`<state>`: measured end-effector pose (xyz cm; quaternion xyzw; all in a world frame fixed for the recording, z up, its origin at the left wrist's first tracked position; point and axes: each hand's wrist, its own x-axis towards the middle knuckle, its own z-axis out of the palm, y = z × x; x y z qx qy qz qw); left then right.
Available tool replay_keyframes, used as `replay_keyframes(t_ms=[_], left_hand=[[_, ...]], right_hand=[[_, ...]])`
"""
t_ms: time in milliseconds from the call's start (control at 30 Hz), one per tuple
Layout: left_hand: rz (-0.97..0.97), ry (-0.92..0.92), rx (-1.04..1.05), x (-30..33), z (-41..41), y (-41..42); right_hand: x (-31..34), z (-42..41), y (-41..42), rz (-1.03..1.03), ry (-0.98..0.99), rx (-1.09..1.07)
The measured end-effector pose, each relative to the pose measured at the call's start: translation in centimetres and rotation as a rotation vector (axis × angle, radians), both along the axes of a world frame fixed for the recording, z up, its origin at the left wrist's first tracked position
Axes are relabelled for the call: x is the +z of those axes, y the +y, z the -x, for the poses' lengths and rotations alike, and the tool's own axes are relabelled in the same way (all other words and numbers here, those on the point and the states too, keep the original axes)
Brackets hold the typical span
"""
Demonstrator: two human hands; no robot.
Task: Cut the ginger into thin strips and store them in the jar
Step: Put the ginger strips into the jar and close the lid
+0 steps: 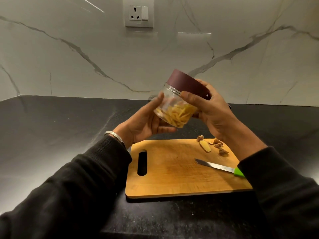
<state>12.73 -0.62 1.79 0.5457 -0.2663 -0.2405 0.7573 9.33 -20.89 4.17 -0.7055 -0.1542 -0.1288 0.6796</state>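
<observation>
While both hands grip, jar (174, 107) tilted, lid (188, 85) on

A glossy white marble backsplash with grey veins (86, 54) fills the far wall. High on it, slightly left of centre, sits a white plastic socket plate with a three-pin outlet and a rocker switch (138, 13). Thin bright streaks of light reflect off the marble beside it. Below runs a dark speckled stone countertop (51, 121), paler sheen at left.
</observation>
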Motion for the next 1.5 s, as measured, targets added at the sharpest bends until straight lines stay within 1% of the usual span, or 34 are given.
replay_keyframes(t_ms=[100, 267, 333, 433, 500, 633, 800, 933, 1067, 1200, 1333, 1433, 1500], left_hand=[[-0.059, -0.062, -0.017, -0.2, 0.4, -0.4], [-0.128, -0.099, 0.157, 0.0, 0.4, -0.8], [-0.137, -0.105, 0.217, 0.0, 0.2, -0.7], [-0.133, -0.107, 0.269, -0.1, 0.0, -0.6], [-0.147, -0.108, 0.265, -0.1, 0.1, -0.7], [-0.176, -0.129, 0.244, -0.4, 0.1, -1.0], [-0.162, -0.125, 0.253, -0.3, 0.0, -1.0], [-0.175, -0.14, 0.227, -0.6, 0.0, -1.0], [-0.175, -0.148, 0.226, -0.5, 0.0, -1.1], [-0.165, -0.148, 0.214, -0.6, -0.1, -1.0], [-0.171, -0.148, 0.228, -0.6, -0.2, -1.1], [-0.167, -0.154, 0.211, -0.7, -0.3, -1.1], [-0.166, -0.154, 0.211, -0.7, -0.3, -1.1]], right_hand=[[-0.3, -0.1, 0.2, -0.018, 0.092, 0.015], [-0.2, 0.4, 0.9, -0.078, 0.138, 0.092], [0.0, 0.4, 0.9, -0.078, 0.132, 0.019], [-0.3, 0.1, 0.8, -0.068, 0.112, -0.151], [-0.3, 0.0, 0.7, -0.099, 0.119, -0.193], [-0.5, 0.0, 0.8, -0.105, 0.123, -0.077], [-0.7, -0.5, 0.8, -0.079, 0.114, -0.145], [-0.9, -0.7, 0.8, -0.078, 0.143, -0.084], [-0.9, -0.7, 0.7, -0.035, 0.135, -0.12], [-0.9, -0.5, 0.8, -0.071, 0.131, -0.036], [-0.9, -0.6, 0.7, -0.057, 0.127, -0.077], [-1.1, -0.8, 0.9, -0.052, 0.167, -0.01], [-1.2, -0.8, 1.1, -0.075, 0.15, -0.011]])
